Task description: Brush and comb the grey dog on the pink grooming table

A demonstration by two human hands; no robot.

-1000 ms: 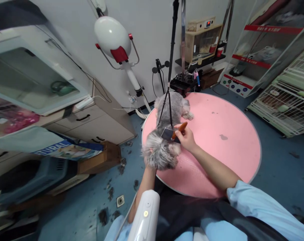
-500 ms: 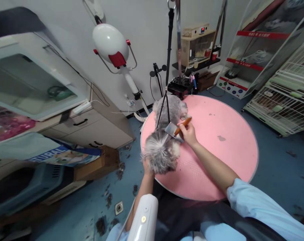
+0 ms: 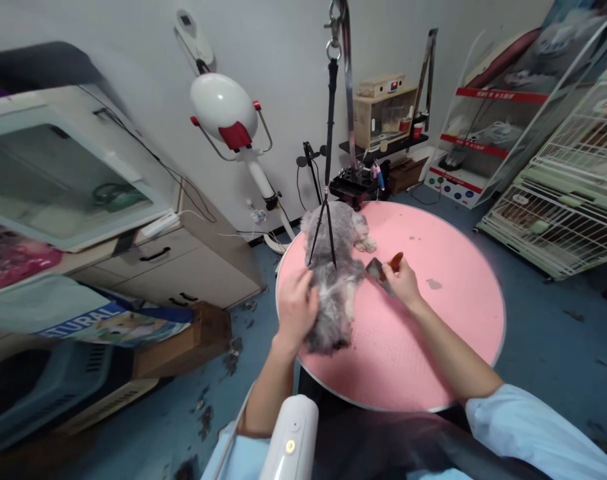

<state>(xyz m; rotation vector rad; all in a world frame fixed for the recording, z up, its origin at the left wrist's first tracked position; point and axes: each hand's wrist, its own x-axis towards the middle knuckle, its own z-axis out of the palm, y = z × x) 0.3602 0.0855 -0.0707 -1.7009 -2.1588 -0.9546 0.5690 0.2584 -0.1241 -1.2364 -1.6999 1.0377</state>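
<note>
A grey, shaggy dog (image 3: 328,303) is on a round pink table (image 3: 433,327), its head nearest me. A black strap (image 3: 329,133) hangs from a metal arm and splits into two cords at the dog's neck. My left hand (image 3: 297,305) is at the left side of the dog's head and neck, thumb apart from the fingers; whether it presses the fur I cannot tell. To the right of the dog, my right hand (image 3: 403,280) grips a slicker brush (image 3: 394,262) by its orange-brown handle, its head just off the fur.
A white device with a button (image 3: 291,440) juts up at the bottom, near my left forearm. Behind the table are a black tool tray (image 3: 353,187) and a white-and-red dryer on a stand (image 3: 223,110). Wire cages (image 3: 558,207) stand right, cabinets (image 3: 153,257) left. Hair tufts litter the floor.
The brush has moved right, off the dog's neck. My left hand has come up from under the dog's head to the left of its neck. The dog's head now hangs lower.
</note>
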